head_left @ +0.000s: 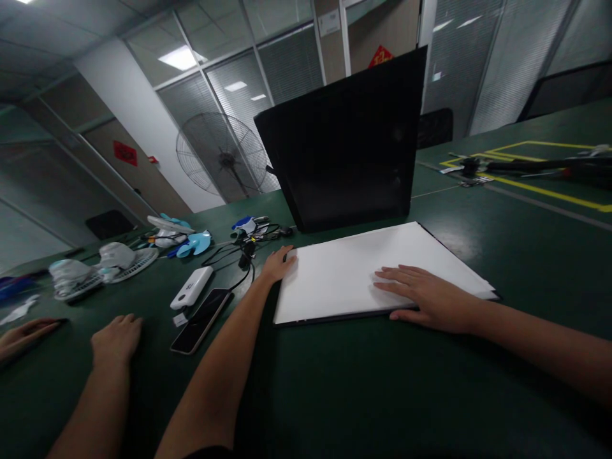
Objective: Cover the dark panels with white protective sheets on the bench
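Observation:
A stack of white paper (339, 274) lies on a thin dark backing on the green table, its right corner slightly uneven. My left hand (277, 265) rests at the paper's upper left edge, thumb and forefinger apart with a small dark gap or object between them. My right hand (428, 298) lies flat on the right half of the paper, fingers spread, its thumb near the front edge. Behind the paper a large black panel (349, 143) stands upright, leaning back a little. Whether it is joined to the backing I cannot tell.
Left of my left arm lie a phone (201, 320), a white power bank (192, 287) and black cables (246, 254). Another person's hands (117, 338) rest farther left. White and blue items (119, 258) lie beyond. Yellow tape (540, 182) and dark equipment are at right.

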The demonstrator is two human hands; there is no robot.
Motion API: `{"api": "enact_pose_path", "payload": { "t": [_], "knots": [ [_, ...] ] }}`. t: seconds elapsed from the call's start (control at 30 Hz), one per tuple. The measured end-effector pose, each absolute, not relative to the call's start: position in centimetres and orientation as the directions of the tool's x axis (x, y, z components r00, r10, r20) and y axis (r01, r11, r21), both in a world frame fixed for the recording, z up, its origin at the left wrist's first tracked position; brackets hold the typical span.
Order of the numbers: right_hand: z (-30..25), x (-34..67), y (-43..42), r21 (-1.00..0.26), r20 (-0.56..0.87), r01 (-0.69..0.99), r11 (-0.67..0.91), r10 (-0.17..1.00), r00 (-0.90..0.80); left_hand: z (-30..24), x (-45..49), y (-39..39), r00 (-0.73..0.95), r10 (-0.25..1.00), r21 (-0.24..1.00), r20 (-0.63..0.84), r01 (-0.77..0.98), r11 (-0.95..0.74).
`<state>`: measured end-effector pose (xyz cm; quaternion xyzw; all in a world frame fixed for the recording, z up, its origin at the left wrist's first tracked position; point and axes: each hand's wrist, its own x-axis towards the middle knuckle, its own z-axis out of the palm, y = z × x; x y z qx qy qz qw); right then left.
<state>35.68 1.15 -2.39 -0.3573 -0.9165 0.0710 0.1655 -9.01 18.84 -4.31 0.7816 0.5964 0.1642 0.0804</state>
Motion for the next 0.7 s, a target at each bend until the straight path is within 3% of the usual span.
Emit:
{"api": "enact_pose_path", "payload": {
  "t": [0.17,0.4,0.7],
  "knots": [
    [-2.0,35.4,0.7,-0.033,0.447,0.536,0.844,0.492,-0.747,-4.6,-9.1,19.0,0.259,0.955,0.315,0.143,0.903,-0.291],
    [-1.4,34.7,-0.2,0.375,0.566,0.291,0.880,0.032,-0.824,-4.7,-9.4,19.3,0.272,0.955,0.317,0.119,0.901,-0.296],
    [0.8,35.0,-0.8,0.502,0.571,0.249,0.828,-0.101,-0.815,-4.4,-10.0,19.7,0.253,0.960,0.416,0.115,0.866,-0.278]
  ]
}}
